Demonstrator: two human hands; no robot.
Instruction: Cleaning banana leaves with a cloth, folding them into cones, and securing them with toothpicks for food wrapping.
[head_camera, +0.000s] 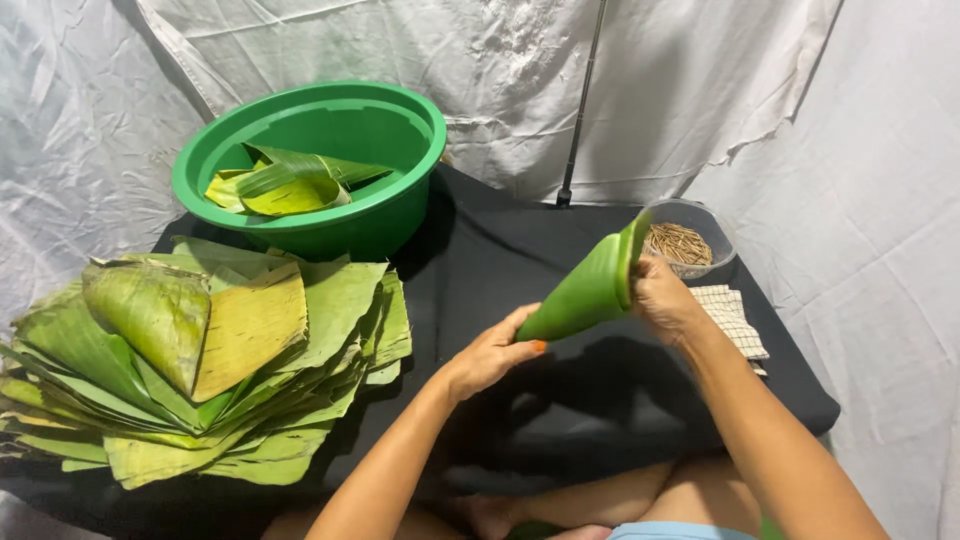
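The head camera looks steeply down from close above onto the black table (480, 260).

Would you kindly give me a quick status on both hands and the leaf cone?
Left hand grips the cone's narrow tip. Right hand grips the wide end. Leaf cone held above the black cloth. Nothing in the way.

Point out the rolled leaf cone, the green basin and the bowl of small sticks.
leaf cone (585, 295): head view, middle of its outer side.
green basin (385, 215): head view, front outer wall.
bowl of sticks (722, 235): head view, right rim.
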